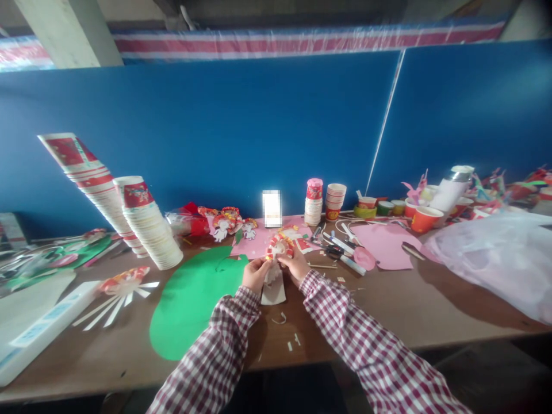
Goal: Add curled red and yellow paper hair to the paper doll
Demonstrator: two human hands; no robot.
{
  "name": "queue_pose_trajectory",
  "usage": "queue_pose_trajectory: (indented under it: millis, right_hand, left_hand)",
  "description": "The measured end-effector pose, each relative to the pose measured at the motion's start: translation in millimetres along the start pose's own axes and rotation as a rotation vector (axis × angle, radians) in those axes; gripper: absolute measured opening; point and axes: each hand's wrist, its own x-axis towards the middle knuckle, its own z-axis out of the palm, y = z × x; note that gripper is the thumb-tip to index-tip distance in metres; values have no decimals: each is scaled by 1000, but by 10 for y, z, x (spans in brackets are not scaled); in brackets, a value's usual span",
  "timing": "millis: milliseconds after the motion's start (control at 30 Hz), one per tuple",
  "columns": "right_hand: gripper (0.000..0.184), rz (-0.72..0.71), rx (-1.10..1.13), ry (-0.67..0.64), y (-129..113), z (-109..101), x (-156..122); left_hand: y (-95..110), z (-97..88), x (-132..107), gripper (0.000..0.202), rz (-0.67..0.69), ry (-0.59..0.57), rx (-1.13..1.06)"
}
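Note:
A cut-up red and white paper cup craft (278, 246) with curled strips is held over the brown table (388, 310). My left hand (255, 274) is closed on its left side and my right hand (295, 263) pinches its right side. A white paper piece (273, 291) hangs below the craft, between my wrists. Both sleeves are red and white check. A large green paper sheet (194, 302) lies just left of my left hand.
Two leaning stacks of paper cups (146, 224) stand at the left, shorter stacks (314, 202) at the back. Pink paper (388, 244), pens and scissors (340, 253) lie right of my hands. A clear plastic bag (495, 259) fills the right. A blue wall backs the table.

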Motion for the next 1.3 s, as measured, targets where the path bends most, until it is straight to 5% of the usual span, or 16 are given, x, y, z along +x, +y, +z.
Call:
queue_pose_trajectory:
  millis: [1300]
  right_hand:
    - [32, -1, 129, -262, -131, 31, -65]
  left_hand:
    - [137, -74, -29, 32, -122, -153, -67]
